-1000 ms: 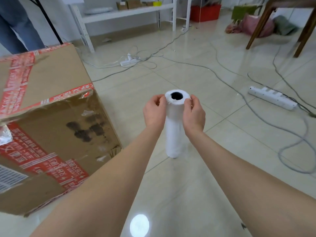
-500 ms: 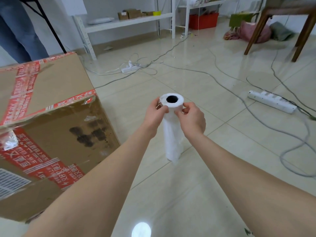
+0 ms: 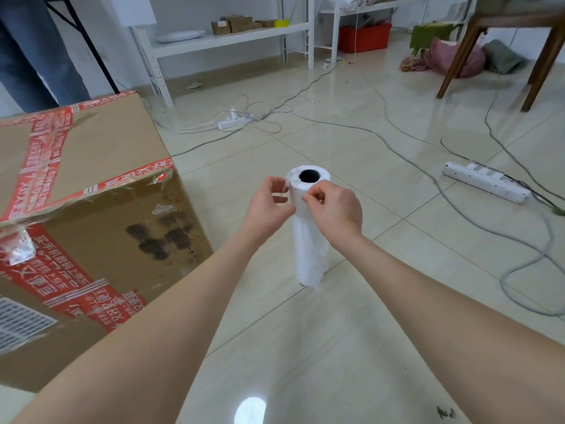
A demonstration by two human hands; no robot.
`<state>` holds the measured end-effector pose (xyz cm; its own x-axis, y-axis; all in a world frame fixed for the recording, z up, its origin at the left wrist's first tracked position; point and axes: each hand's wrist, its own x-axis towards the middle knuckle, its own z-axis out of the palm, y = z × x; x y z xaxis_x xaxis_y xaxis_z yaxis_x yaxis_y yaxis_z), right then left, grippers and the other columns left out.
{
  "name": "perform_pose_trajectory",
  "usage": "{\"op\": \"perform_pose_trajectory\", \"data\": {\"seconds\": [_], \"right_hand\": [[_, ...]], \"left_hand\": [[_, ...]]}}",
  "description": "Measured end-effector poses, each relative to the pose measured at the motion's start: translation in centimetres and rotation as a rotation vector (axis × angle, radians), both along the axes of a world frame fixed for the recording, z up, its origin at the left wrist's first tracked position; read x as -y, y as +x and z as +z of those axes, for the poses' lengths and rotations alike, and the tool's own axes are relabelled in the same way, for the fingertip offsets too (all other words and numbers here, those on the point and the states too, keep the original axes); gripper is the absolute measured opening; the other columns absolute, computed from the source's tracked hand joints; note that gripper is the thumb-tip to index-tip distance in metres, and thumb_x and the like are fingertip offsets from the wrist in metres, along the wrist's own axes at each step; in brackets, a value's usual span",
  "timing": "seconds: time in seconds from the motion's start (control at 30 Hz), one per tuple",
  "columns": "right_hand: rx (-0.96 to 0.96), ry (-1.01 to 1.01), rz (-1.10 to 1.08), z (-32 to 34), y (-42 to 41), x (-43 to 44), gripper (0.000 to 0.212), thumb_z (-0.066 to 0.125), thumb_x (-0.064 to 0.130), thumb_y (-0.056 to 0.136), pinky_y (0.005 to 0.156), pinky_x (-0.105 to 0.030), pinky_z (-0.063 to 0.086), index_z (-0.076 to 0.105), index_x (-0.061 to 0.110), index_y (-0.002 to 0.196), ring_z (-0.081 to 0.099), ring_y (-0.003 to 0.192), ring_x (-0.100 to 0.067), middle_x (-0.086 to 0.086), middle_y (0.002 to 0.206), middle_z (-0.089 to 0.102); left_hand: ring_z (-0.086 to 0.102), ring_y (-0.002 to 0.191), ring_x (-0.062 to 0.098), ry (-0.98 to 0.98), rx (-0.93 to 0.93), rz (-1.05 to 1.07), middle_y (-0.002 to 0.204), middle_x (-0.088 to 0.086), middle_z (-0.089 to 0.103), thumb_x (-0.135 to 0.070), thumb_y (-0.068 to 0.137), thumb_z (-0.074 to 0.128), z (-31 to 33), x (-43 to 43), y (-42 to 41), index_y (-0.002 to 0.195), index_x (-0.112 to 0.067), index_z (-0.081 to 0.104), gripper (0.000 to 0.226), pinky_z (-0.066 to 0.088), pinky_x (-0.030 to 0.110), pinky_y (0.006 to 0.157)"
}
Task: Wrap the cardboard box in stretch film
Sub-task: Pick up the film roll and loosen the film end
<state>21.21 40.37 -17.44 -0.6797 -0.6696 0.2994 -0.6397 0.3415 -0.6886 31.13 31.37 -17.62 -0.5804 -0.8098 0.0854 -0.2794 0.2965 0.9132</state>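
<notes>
Glossy beige floor (image 3: pixel 382 316) tiles carry loose cables and a white power strip (image 3: pixel 486 185), with white shelves (image 3: pixel 229 41) along the far wall. At left sits the box (image 3: pixel 101 215), red tape across its top and side. Near its right side but apart from it, both hands hold the roll (image 3: pixel 308 249) upright. The left hand (image 3: pixel 269 206) pinches a loose film edge beside the roll's rim. The right hand (image 3: pixel 336 209), fingers curled, pinches the roll's upper side.

The left hand (image 3: pixel 269 206) has come away from the stretch film roll (image 3: pixel 308 240), fingers (image 3: pixel 274 181) pinching its loose edge.
</notes>
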Motion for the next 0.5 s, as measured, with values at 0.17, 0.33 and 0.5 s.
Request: {"op": "perform_pose_trajectory", "data": {"seconds": [0.17, 0.33, 0.5], "right_hand": [[0.036, -0.111, -0.037, 1.3, 0.9, 0.8, 0.014, 0.057, 0.027, 0.090, 0.067, -0.035, 0.048, 0.067, 0.018, 0.088, 0.062, 0.078, -0.025, -0.004, 0.083, 0.069], [0.216, -0.102, -0.286, 0.2, -1.4, -0.5, 0.051, 0.057, 0.054, 0.084, 0.077, -0.030, 0.041, 0.052, 0.023, 0.124, 0.056, 0.104, -0.018, 0.006, 0.113, 0.055], [0.223, 0.129, -0.139, -1.0, -1.5, -0.9, 0.062, 0.065, 0.052, 0.080, 0.080, -0.032, 0.044, 0.051, 0.017, 0.130, 0.058, 0.109, -0.020, 0.003, 0.121, 0.060]], "left_hand": [[0.059, 0.090, 0.010, -0.162, 0.167, -0.031, 0.102, -0.008, 0.057, -0.023, 0.070, 0.081, -0.4, 0.0, 0.6, 0.105, -0.024, 0.049, 0.048, 0.050, 0.025, 0.078], [0.059, 0.102, 0.014, -0.177, 0.109, 0.128, 0.117, -0.002, 0.060, -0.011, 0.084, 0.062, -0.2, 0.0, -0.2, 0.131, -0.016, 0.050, 0.049, 0.050, 0.031, 0.088], [0.061, 0.108, 0.015, -0.261, 0.089, 0.068, 0.127, 0.000, 0.058, -0.010, 0.085, 0.056, -0.5, -0.7, -1.6, 0.132, -0.020, 0.054, 0.048, 0.050, 0.035, 0.091]]}}
